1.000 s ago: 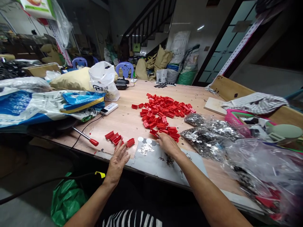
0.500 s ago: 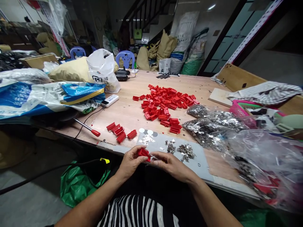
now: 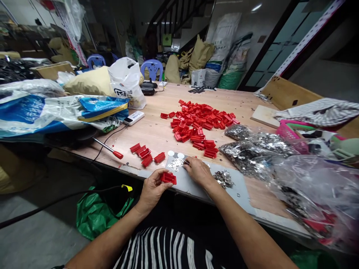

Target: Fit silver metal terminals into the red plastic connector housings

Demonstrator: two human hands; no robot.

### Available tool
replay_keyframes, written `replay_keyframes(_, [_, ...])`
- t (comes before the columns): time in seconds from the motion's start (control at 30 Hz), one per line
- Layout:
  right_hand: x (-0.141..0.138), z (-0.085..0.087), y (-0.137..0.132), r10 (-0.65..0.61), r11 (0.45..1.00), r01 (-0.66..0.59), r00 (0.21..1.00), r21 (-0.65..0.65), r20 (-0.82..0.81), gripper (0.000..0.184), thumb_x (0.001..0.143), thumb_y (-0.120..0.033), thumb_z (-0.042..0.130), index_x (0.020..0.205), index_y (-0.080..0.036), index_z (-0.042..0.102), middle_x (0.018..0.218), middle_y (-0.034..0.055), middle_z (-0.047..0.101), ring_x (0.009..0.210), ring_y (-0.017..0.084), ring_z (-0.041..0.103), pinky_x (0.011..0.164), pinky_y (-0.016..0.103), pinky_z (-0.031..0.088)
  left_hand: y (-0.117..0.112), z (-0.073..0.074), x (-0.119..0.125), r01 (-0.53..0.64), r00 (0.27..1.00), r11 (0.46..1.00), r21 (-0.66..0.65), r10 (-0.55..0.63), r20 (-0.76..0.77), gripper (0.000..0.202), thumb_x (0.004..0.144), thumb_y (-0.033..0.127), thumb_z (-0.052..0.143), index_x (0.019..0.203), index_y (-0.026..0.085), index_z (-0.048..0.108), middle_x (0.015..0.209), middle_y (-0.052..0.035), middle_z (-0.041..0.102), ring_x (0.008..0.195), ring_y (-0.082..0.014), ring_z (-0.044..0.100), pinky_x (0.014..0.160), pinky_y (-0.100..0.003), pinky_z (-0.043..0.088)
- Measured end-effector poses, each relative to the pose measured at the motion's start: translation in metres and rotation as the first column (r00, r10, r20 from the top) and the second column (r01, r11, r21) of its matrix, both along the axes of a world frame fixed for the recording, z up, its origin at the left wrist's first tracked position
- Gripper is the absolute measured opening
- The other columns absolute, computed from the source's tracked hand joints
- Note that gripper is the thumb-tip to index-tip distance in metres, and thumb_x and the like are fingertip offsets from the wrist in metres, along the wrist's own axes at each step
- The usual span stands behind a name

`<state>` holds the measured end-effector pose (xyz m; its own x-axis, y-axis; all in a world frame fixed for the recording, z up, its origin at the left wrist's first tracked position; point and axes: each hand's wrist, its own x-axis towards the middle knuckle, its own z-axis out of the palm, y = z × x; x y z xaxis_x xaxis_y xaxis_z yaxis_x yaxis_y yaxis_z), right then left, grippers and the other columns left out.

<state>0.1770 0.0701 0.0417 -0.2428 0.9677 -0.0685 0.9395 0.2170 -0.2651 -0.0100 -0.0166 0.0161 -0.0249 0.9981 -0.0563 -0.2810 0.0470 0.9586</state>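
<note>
My left hand [image 3: 152, 189] pinches a red plastic housing [image 3: 168, 178] between thumb and fingers, its hollow side facing up, just off the table's front edge. Over the grey mat [image 3: 190, 186], my right hand [image 3: 198, 171] is closed on a thin metal tool, which looks like tweezers [image 3: 185, 161]. Its tip is at a pile of small shiny metal pieces [image 3: 176, 164]. Right of that hand lies a second heap of metal parts [image 3: 223, 179]. A few red housings [image 3: 146, 152] rest to the left of the mat.
A large pile of red housings [image 3: 202, 116] covers the table's middle. Clear bags of metal parts [image 3: 246, 153] lie at right, beside a pink basket [image 3: 288, 129]. At left are a red-handled screwdriver [image 3: 112, 150], a white cabled device [image 3: 134, 118] and several sacks [image 3: 89, 82].
My right hand has moved from the red housing, forward to the shiny metal pile. My left hand still holds the housing, now turned with its hollow side more visible. The view has shifted slightly.
</note>
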Motion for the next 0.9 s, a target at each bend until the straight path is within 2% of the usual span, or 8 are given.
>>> replay_keyframes(0.17, [-0.002,-0.001,0.002,-0.008,1.0,0.008,1.0,-0.013,0.006,0.012,0.086,-0.027,0.054,0.093,-0.02,0.062,0.097,0.0079,0.067,0.091,0.023,0.06,0.069,0.029,0.039,-0.001,0.0,-0.001,-0.064,0.993,0.997,0.051,0.069,-0.091,0.039,0.062,0.016,0.081,0.098,0.022,0.068,0.097,-0.0015,0.07,0.089,-0.018,0.066,0.088,-0.026,0.05])
replay_keyframes(0.27, [0.001,-0.001,-0.002,-0.022,1.0,0.022,1.0,-0.012,-0.003,0.014,0.086,-0.025,0.053,0.097,-0.02,0.059,0.096,0.0083,0.068,0.087,0.023,0.061,0.068,0.029,0.038,-0.002,-0.002,-0.001,-0.051,0.978,0.994,0.092,0.069,-0.199,0.036,0.066,0.02,0.079,0.1,0.024,0.067,0.099,-0.0023,0.069,0.089,-0.0187,0.066,0.086,-0.027,0.05])
replay_keyframes(0.37, [0.004,0.0,-0.01,-0.021,0.999,0.016,0.988,-0.032,-0.154,0.014,0.086,-0.024,0.053,0.098,-0.02,0.057,0.095,0.0064,0.068,0.085,0.021,0.061,0.069,0.028,0.039,-0.004,-0.002,-0.001,-0.03,0.959,0.99,0.136,0.067,-0.274,0.035,0.069,0.024,0.076,0.102,0.025,0.066,0.102,-0.0034,0.068,0.089,-0.0196,0.065,0.085,-0.028,0.05])
replay_keyframes(0.47, [0.003,0.003,-0.022,0.031,0.995,-0.067,0.909,-0.072,-0.415,0.009,0.086,-0.027,0.051,0.087,-0.02,0.057,0.086,0.0015,0.066,0.08,0.017,0.058,0.07,0.026,0.039,-0.005,-0.001,0.002,-0.029,0.953,0.987,0.158,0.075,-0.293,0.035,0.068,0.024,0.077,0.101,0.026,0.067,0.099,-0.0041,0.068,0.088,-0.0203,0.065,0.086,-0.029,0.05])
replay_keyframes(0.6, [-0.007,0.003,-0.039,0.05,0.984,-0.148,0.757,-0.098,-0.651,0.016,0.086,-0.033,0.052,0.08,-0.019,0.056,0.074,-0.0024,0.057,0.07,0.013,0.051,0.067,0.024,0.039,-0.006,0.0,0.006,-0.031,0.941,0.984,0.177,0.088,-0.326,0.034,0.065,0.024,0.079,0.098,0.025,0.069,0.097,-0.0044,0.069,0.089,-0.0207,0.064,0.087,-0.029,0.048])
replay_keyframes(0.7, [-0.013,-0.002,-0.046,0.017,0.985,-0.137,0.678,-0.104,-0.735,0.018,0.085,-0.034,0.053,0.079,-0.018,0.056,0.072,-0.0029,0.053,0.069,0.012,0.048,0.066,0.023,0.038,-0.007,-0.002,0.009,-0.016,0.909,0.967,0.253,0.12,-0.4,0.034,0.068,0.025,0.077,0.1,0.024,0.067,0.097,-0.0046,0.069,0.089,-0.0209,0.065,0.086,-0.03,0.05])
replay_keyframes(0.9, [-0.008,-0.005,-0.05,-0.087,0.976,-0.098,0.64,-0.193,-0.764,0.02,0.083,-0.038,0.054,0.08,-0.018,0.057,0.066,-0.004,0.05,0.058,0.011,0.044,0.056,0.023,0.036,-0.006,-0.009,0.009,0.02,0.797,0.9,0.435,0.248,-0.551,0.033,0.076,0.027,0.071,0.106,0.02,0.059,0.097,-0.0048,0.069,0.086,-0.0187,0.068,0.079,-0.032,0.055])
